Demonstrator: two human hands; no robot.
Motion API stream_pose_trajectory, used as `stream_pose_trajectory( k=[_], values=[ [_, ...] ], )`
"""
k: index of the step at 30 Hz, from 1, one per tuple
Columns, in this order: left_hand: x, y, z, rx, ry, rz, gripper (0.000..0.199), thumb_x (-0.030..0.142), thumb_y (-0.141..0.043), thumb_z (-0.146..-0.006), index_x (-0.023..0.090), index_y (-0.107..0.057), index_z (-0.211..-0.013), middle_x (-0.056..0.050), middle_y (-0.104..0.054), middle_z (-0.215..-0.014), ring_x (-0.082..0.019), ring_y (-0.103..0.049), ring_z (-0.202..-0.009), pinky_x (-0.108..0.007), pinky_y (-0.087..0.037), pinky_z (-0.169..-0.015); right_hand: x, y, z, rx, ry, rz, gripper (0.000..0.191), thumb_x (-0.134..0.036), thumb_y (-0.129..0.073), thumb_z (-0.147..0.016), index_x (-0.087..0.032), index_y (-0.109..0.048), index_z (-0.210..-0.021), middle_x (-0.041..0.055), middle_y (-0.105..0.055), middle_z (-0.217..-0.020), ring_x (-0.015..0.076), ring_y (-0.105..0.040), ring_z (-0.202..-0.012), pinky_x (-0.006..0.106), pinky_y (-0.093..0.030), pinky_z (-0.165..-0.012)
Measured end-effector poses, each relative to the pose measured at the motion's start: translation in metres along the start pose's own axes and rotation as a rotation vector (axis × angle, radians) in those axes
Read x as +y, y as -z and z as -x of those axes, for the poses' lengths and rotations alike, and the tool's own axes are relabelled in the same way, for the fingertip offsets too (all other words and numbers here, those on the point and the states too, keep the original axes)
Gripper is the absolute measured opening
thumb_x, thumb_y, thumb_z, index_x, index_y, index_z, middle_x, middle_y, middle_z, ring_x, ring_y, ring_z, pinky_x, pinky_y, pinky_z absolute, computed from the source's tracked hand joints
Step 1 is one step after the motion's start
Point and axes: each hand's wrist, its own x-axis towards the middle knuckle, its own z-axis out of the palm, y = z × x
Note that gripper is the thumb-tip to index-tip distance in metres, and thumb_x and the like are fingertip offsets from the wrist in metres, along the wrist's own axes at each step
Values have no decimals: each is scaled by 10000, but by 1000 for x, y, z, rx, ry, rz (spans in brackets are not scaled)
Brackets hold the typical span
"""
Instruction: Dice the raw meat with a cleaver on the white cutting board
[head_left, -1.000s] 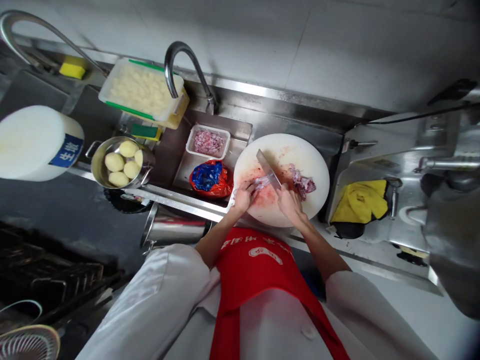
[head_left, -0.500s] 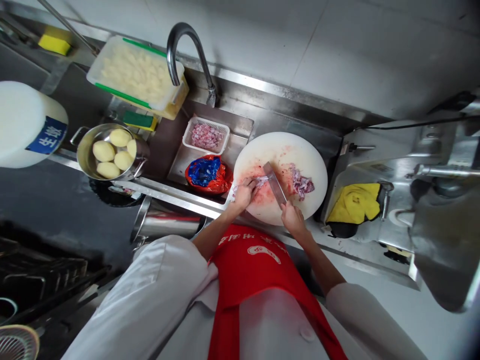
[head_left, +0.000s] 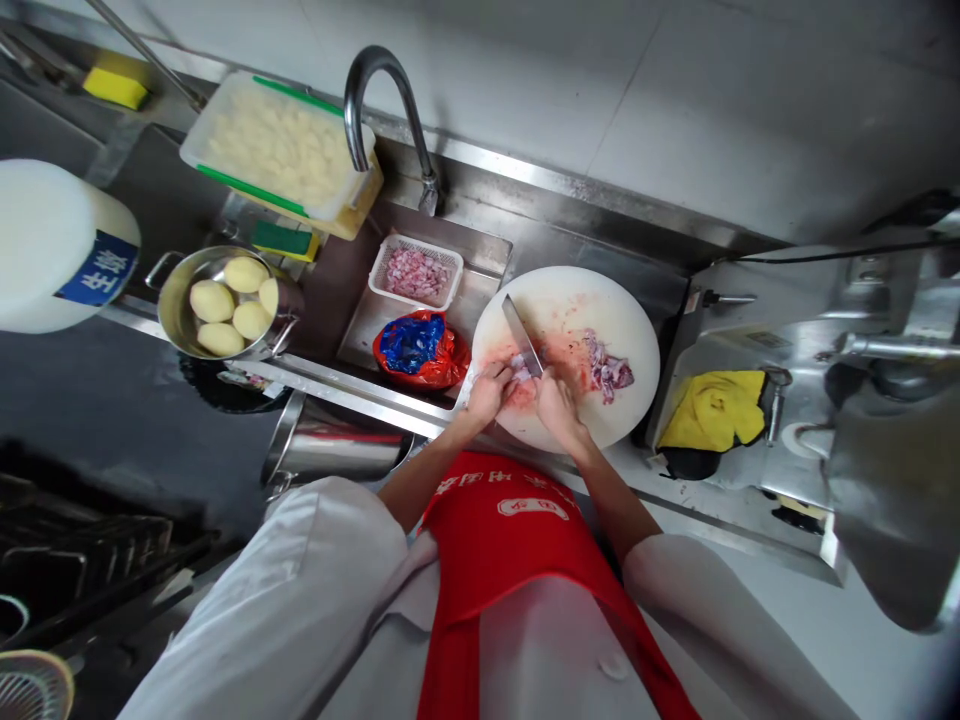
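On the round white cutting board (head_left: 555, 290), stained pinkish red, both my hands work close together. My right hand (head_left: 558, 408) grips the handle of a cleaver (head_left: 521, 333), whose blade points up and to the left over the board. Fingers bent, my left hand (head_left: 489, 393) presses a piece of raw pale pink meat (head_left: 519, 368) by the board's left side, right beside the blade. A heap of darker cut meat (head_left: 610, 368) lies on the right part of the board. The exact contact of blade and meat is too small to tell.
Left of the board, a white basket of diced meat (head_left: 416, 274) and a red and blue plastic bag (head_left: 420, 348) stand in the sink. Farther left are a pot of peeled potatoes (head_left: 171, 318), a lidded tub (head_left: 281, 150) and a faucet (head_left: 360, 90). A yellow cloth (head_left: 712, 410) lies at right.
My right hand and the cleaver have moved left, closer to my left hand, and the blade now lies over the meat there. The view has shifted slightly.
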Motion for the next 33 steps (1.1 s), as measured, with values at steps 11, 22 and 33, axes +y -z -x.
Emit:
stream_pose_trajectory(
  k=[11,22,33],
  values=[
    [12,18,-40,-9,-24,15,296,307,-632,-913,177,-662,-1177,-105,-615,-1152,-246,-575,-1123,-386,-484,-1029,113,-29,97,-129,-93,-45,290,-330,-362,-1030,-151,-561,-1142,137,-717,-973,257,-672,-948,297,-422,-775],
    [72,-19,-74,-586,-149,-101,227,36,-536,-826,115,-724,-925,-137,-637,-1182,-212,-639,-903,-324,-510,-868,173,-60,139,193,-461,-345,428,-440,-394,-994,-108,-587,-1181,174,-702,-982,291,-652,-911,317,-388,-710],
    [113,-73,-113,-244,341,722,84,190,-600,-814,152,-645,-754,-5,-607,-675,-84,-490,-544,-207,-385,-545,200,-78,153,270,-511,-550,402,-443,-418,-969,-136,-594,-1160,164,-706,-983,294,-653,-945,315,-403,-734]
  ],
)
